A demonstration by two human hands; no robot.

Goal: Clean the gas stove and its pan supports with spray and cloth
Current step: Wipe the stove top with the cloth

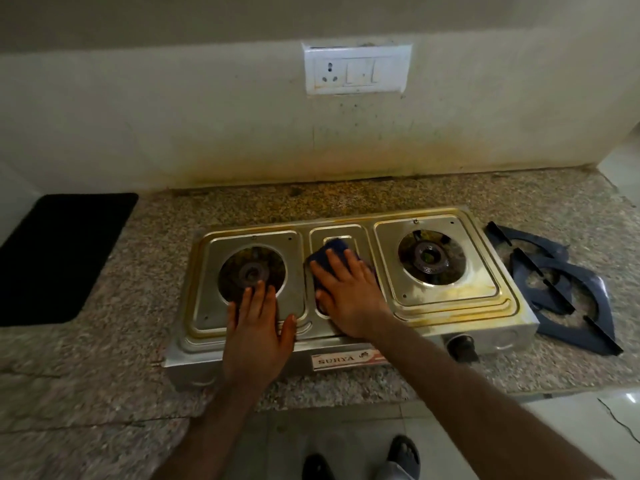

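Stove [450, 306] under flat right hand [349, 299] pressing cloth [334, 249].

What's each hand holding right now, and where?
Neither grips anything. The right hand presses flat on top of the blue cloth; the left hand rests flat on the stove.

black mat [59, 258] on granite counter [381, 195], wall socket plate [356, 69]

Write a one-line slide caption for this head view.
Right hand presses a blue cloth on the stove; left hand steadies it, pan supports set aside.
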